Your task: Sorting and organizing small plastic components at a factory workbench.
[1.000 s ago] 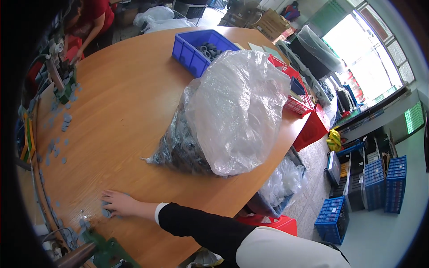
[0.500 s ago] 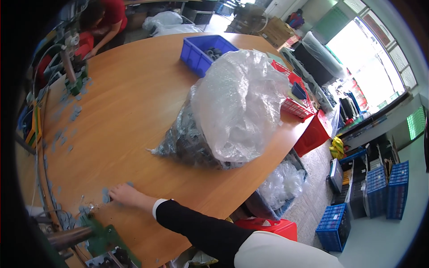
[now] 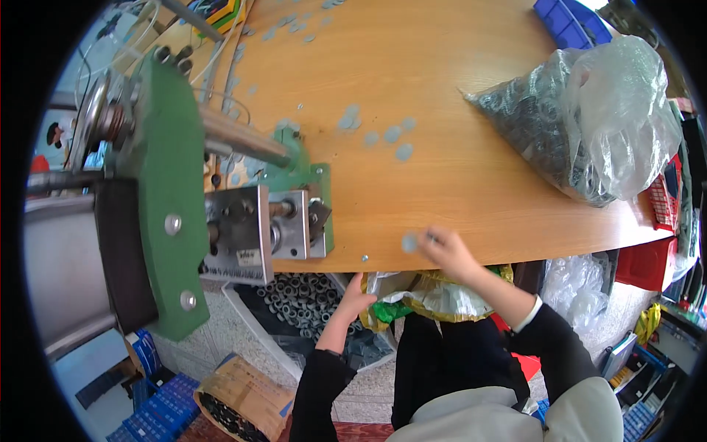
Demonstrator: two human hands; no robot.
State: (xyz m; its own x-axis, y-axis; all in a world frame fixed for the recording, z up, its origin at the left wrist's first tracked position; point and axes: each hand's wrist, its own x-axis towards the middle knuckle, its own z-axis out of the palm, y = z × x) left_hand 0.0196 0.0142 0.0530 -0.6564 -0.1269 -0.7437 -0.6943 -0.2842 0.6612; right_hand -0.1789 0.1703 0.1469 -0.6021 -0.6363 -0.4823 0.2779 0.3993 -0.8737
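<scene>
My left hand [image 3: 355,300] grips the left rim of a yellow and green bag [image 3: 414,303] with a silvery white lining, held open below the table's near edge. My right hand [image 3: 451,255] is just above the table edge, over the bag's right part. Its fingers are bent together at a thin grey disc [image 3: 409,241], which is smeared by motion. Several more grey discs [image 3: 403,152] lie scattered farther up the wooden table [image 3: 434,191].
A green press [image 3: 173,206] with a metal die stands left. Below it is a bin of grey rings [image 3: 302,302]. A clear plastic sack of dark parts [image 3: 567,132] sits right, near a blue crate [image 3: 573,26]. A brown carton [image 3: 243,398] stands on the floor.
The view has swung left and down. My right hand has moved from the discs beside the press to the table edge above the bag. My left hand and the bag now show.
</scene>
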